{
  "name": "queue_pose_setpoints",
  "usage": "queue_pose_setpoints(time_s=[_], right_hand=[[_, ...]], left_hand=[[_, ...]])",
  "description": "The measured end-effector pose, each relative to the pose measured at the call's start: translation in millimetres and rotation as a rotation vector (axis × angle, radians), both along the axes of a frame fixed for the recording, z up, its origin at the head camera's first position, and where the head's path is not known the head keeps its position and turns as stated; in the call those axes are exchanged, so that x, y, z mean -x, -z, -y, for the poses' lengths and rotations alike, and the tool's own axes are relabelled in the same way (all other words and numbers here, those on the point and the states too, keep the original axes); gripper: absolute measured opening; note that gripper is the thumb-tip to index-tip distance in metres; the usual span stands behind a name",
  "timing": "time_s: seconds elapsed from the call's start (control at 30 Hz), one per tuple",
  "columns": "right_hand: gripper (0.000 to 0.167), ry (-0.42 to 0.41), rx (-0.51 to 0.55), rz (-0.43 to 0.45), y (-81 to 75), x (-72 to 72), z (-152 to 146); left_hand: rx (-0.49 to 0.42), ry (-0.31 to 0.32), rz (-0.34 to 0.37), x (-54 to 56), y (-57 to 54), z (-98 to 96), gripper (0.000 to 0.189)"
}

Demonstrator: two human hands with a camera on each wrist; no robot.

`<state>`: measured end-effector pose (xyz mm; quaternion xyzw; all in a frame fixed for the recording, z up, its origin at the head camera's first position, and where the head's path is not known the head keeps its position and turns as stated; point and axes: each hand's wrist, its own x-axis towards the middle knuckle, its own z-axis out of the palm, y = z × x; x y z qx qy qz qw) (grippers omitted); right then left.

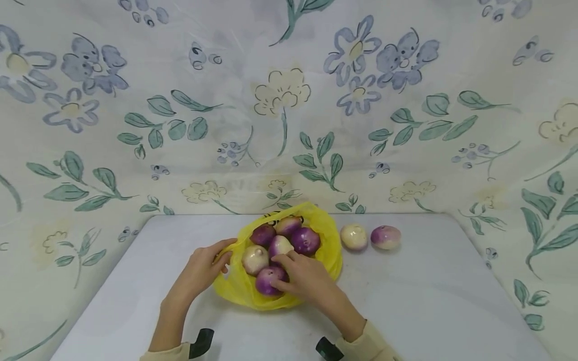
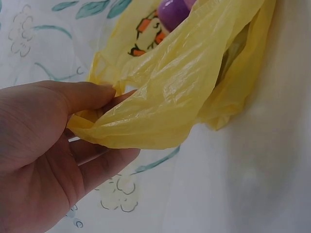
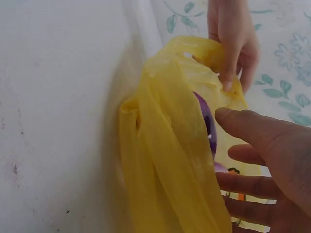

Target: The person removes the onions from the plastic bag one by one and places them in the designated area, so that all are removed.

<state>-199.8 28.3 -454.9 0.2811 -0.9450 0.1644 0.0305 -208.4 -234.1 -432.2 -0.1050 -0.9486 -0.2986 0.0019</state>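
A yellow plastic bag (image 1: 235, 288) lies spread with its mouth up, holding several purple-and-white turnips (image 1: 307, 241). My left hand (image 1: 203, 271) pinches the bag's left rim between thumb and fingers; in the left wrist view, thin yellow film (image 2: 160, 116) passes between them. Over the bag's mouth is my right hand (image 1: 307, 278), its fingertips near a white-topped turnip (image 1: 281, 245) and its thumb over a purple turnip (image 1: 267, 282). Seen from the right wrist, its fingers (image 3: 248, 184) are spread and relaxed, with no turnip gripped. The bag partly hides the turnips there.
Two turnips lie outside the bag to its right, a pale one (image 1: 354, 237) and a purple-and-white one (image 1: 386, 237). Everything rests on a white table (image 1: 429, 301). Behind it hangs a floral-patterned cloth (image 1: 253, 130).
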Motion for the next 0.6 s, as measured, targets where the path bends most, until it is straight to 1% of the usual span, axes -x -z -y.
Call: queue_pose_setpoints(time_s=[0.2, 0.3, 0.43, 0.6], right_hand=[[0.050, 0.010, 0.012, 0.008, 6.4, 3.2, 1.8], [0.051, 0.009, 0.017, 0.032, 7.3, 3.2, 2.7], [0.052, -0.002, 0.019, 0.063, 8.4, 2.3, 4.8], [0.047, -0.031, 0.022, 0.068, 9.8, 1.5, 6.9]], left_hand=[[-0.005, -0.003, 0.002, -0.7, 0.3, 1.2, 0.039], [0.003, -0.001, -0.001, -1.1, 0.0, 1.9, 0.038], [0.002, 0.004, -0.002, -1.4, -0.8, 2.3, 0.038], [-0.005, 0.006, 0.004, -1.4, -1.4, 1.4, 0.038]])
